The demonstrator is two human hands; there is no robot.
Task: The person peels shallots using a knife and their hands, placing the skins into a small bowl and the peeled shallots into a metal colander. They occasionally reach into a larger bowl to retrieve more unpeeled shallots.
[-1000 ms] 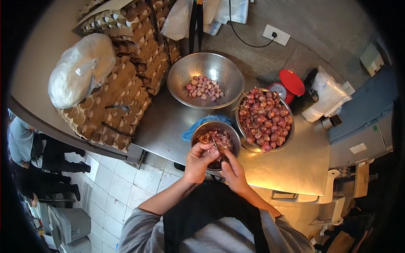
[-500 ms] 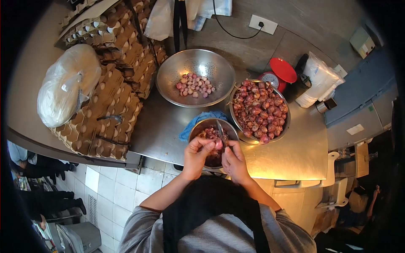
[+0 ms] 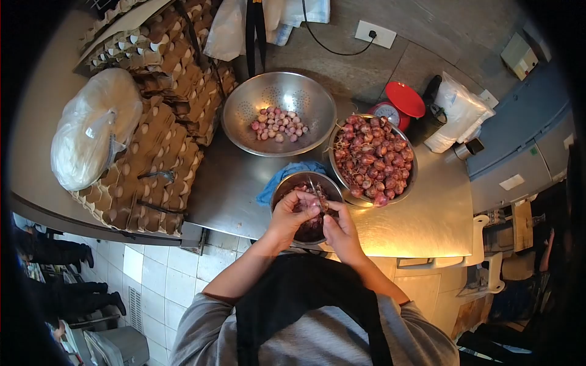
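My left hand (image 3: 292,218) is closed in a pinch on a small shallot (image 3: 315,207), mostly hidden by the fingers. Gripped in my right hand (image 3: 342,233) is a small knife (image 3: 314,185), its blade pointing away from me beside the shallot. Both hands meet over a small steel bowl (image 3: 282,194) with reddish skins in it. A blue cloth (image 3: 268,191) lies against that bowl. To its right, a larger steel bowl (image 3: 415,178) is heaped with unpeeled shallots (image 3: 375,157). Behind, a steel colander (image 3: 238,125) holds several peeled shallots (image 3: 279,125).
Egg trays (image 3: 152,165) are stacked at left, with a white plastic bag (image 3: 94,128) on top. A red kitchen scale (image 3: 405,100) and a white bag (image 3: 459,110) stand at the back right. The steel table (image 3: 421,226) ends just before my body. Other people's legs (image 3: 67,253) show at lower left.
My fingers have closed further over the shallot, which showed pink between them before. The knife blade has tilted slightly left. The whole view has shifted a little.
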